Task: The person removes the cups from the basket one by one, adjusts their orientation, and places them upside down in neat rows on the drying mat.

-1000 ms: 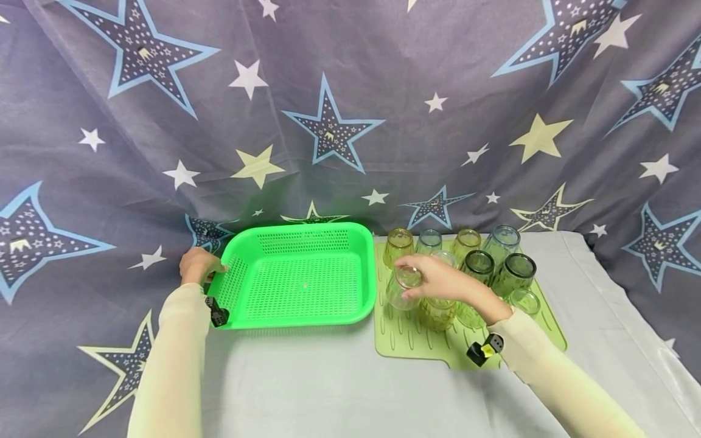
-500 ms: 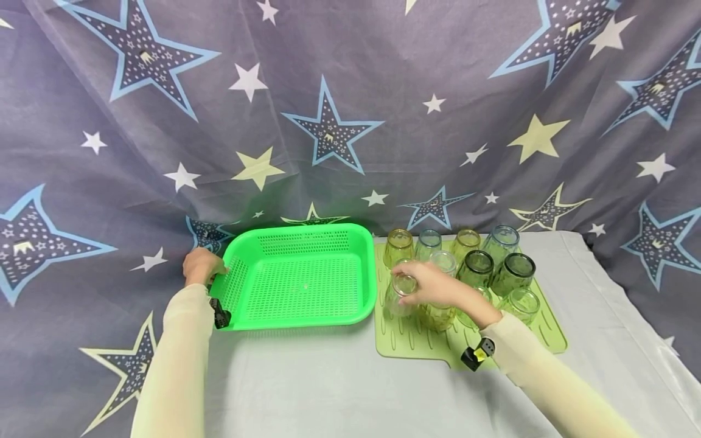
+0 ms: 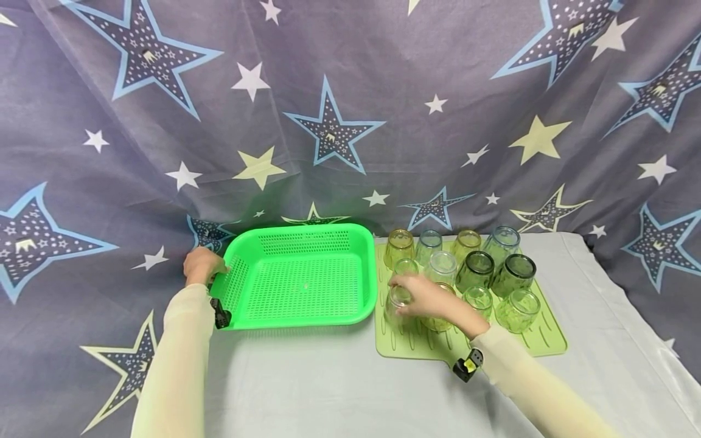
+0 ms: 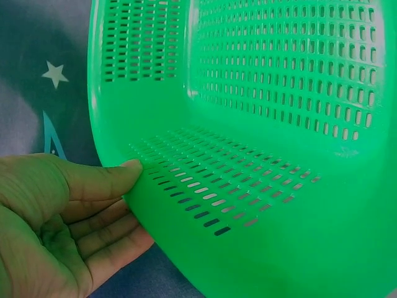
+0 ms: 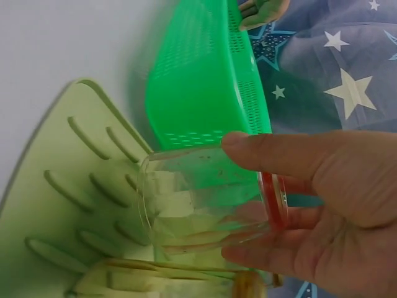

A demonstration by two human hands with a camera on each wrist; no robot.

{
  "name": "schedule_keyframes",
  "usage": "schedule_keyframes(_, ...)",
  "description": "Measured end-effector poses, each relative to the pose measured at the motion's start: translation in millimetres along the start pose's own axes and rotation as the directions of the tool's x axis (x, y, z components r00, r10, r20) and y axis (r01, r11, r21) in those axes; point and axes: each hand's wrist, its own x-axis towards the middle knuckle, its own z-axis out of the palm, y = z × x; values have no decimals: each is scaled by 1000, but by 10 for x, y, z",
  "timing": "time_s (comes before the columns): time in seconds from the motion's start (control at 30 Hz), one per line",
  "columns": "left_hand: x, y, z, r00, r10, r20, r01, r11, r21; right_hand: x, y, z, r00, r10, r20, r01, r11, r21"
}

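My left hand point(image 3: 202, 266) pinches the left rim of a green perforated plastic basket point(image 3: 300, 320); in the left wrist view the thumb point(image 4: 111, 181) lies on the inner side and the fingers curl underneath. My right hand point(image 3: 429, 298) grips a clear drinking glass point(image 5: 198, 202), bottom up, by its base end between thumb and fingers. This glass is low over the front left of a light-green ridged drying mat point(image 3: 411, 348). Beside it an amber glass point(image 3: 438, 324), partly hidden by my right hand, stands on the mat.
Several more upturned glasses stand in rows on the mat: an amber glass point(image 3: 399, 250) and a blue glass point(image 3: 502, 246) at the back, dark glasses point(image 3: 515, 277) and a clear glass point(image 3: 517, 313) at the right. A starry cloth point(image 3: 350, 121) hangs behind the grey-white tabletop point(image 3: 306, 383).
My right hand has moved slightly left and towards me with the clear glass, uncovering glasses behind and to the right of it. My left hand stays at the basket's rim.
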Motion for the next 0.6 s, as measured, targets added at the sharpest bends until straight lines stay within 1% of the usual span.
schedule_keyframes(0.1, 6, 5, 0, 1000, -3, 0, 3, 1000, 1, 2, 4, 64, 999, 42, 10, -42, 999, -1)
schedule_keyframes(0.27, 2, 9, 0, 1000, -4, -4, 4, 1000, 3, -1, -11, 136, 997, 80, 13, -80, 997, 14)
schedule_keyframes(0.4, -11, 8, -1, 1000, 2, -7, -2, 1000, 1, -3, -21, 191, 996, 92, 12, -93, 996, 13)
schedule_keyframes(0.6, -21, 2, -9, 1000, 9, -8, -9, 1000, -5, -3, -33, 228, 997, 80, 16, -80, 997, 1)
